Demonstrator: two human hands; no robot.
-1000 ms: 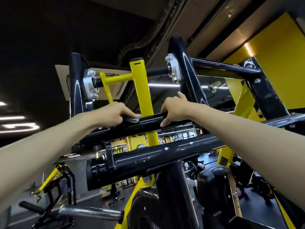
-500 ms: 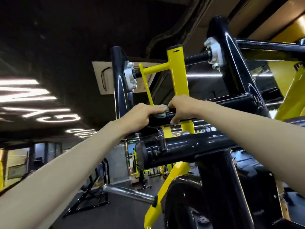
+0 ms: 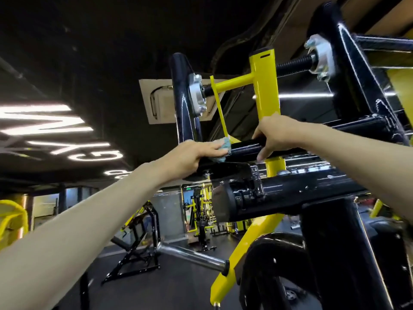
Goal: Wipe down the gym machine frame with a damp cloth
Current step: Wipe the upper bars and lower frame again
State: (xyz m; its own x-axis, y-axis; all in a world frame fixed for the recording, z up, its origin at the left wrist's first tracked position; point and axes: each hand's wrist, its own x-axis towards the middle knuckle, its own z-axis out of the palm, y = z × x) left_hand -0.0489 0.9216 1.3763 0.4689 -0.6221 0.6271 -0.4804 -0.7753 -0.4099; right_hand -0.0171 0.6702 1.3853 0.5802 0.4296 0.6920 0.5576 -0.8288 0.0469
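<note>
The gym machine has a glossy black frame with yellow bars. My left hand (image 3: 190, 156) grips a small blue-grey cloth (image 3: 67, 148) against the left end of a black crossbar (image 3: 243, 149), high in front of me. My right hand (image 3: 273, 136) curls round the same crossbar further right, just in front of the yellow upright (image 3: 266, 86). Only the cloth's edge shows beyond my fingers. A thicker black tube (image 3: 290, 193) runs just below the crossbar.
A black upright with a silver flange (image 3: 185, 101) rises left of my left hand. A chrome bar (image 3: 192, 256) sticks out low down. Other black and yellow machines (image 3: 138, 240) stand on the dark floor behind. Lit ceiling lettering (image 3: 44, 126) glows at left.
My left hand with the cloth has slid left along the crossbar, away from my right hand. The view has swung left and the hands now sit apart.
</note>
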